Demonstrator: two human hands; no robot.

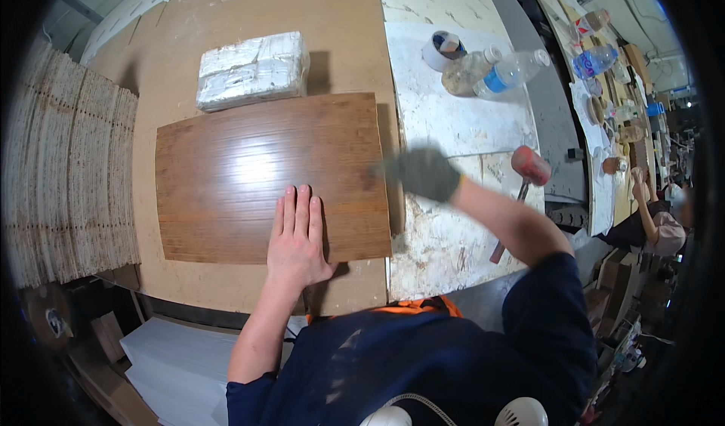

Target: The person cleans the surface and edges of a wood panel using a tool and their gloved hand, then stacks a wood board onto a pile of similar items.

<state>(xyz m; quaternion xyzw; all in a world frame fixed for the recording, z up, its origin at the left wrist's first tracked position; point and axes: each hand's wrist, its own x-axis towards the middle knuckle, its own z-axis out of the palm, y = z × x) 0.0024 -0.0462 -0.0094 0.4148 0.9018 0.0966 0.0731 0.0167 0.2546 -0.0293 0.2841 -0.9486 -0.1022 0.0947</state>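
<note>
A brown wood-grain board (226,214) lies flat on the workbench, a bright glare on its surface. My bare left hand (297,241) rests flat on its near edge, right of the middle, fingers stretched out and pointing away from me. At the board's right edge is my right hand (427,173) in a dark grey glove. Motion blurs it, so its fingers and anything in them cannot be made out. Just beyond the board sits a block-shaped bundle wrapped in silvery-white plastic (253,69).
Tall stacked sheets (72,162) stand at the left. A red-headed mallet (530,166) lies on the white bench surface (445,245) at right, with plastic bottles (513,75) and a round tub (440,54) beyond. Another person (657,226) works at a cluttered bench far right.
</note>
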